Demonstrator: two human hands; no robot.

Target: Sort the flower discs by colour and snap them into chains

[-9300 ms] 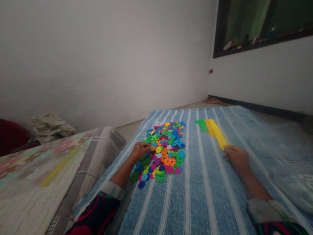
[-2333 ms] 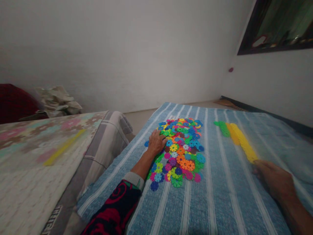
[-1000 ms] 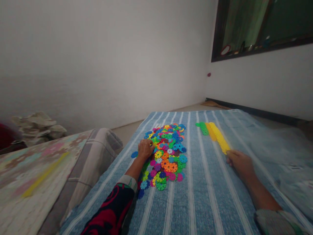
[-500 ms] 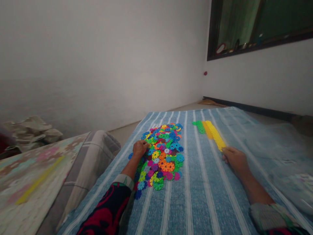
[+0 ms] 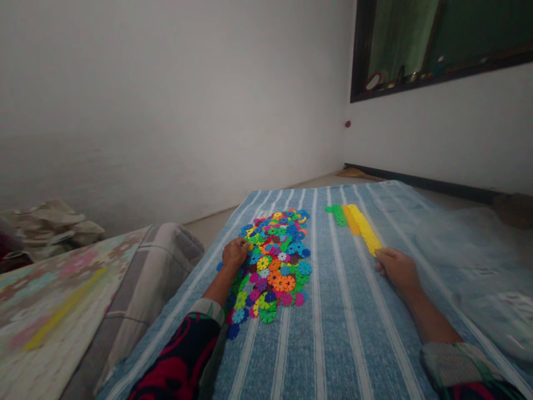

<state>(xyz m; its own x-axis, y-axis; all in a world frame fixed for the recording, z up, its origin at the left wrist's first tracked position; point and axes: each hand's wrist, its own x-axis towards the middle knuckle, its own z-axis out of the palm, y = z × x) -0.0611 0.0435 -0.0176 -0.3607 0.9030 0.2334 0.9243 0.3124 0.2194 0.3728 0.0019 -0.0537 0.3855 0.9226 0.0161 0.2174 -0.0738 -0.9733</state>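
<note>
print (image 5: 516, 300) on a clear plastic bag (image 5: 445, 250), at the right edge of the blue striped cloth (image 5: 341, 344), is too blurred to read. a small pale tag (image 5: 262, 214) at the far left of the cloth, just beyond the pile, is also too small to make out.

the right hand (image 5: 400, 270) pinches the near end of the yellow row (image 5: 365, 228), which lies slanting on the right half of the cloth, with an orange row (image 5: 351, 219) and a shorter green row (image 5: 338, 215) just to its left. the left hand (image 5: 235, 253) is at the left side of a pile of colourful notched discs (image 5: 275, 264), fingers drawn together; a yellow bit shows at the fingertips, but i cannot tell whether it is gripped.

the bag lies near the right forearm. to the left, well apart from the pile, are a flowered cover (image 5: 79, 264), a blurred yellow bar (image 5: 64, 311) and crumpled pale fabric (image 5: 58, 222). a dark-framed window (image 5: 400, 44) is at far right.
</note>
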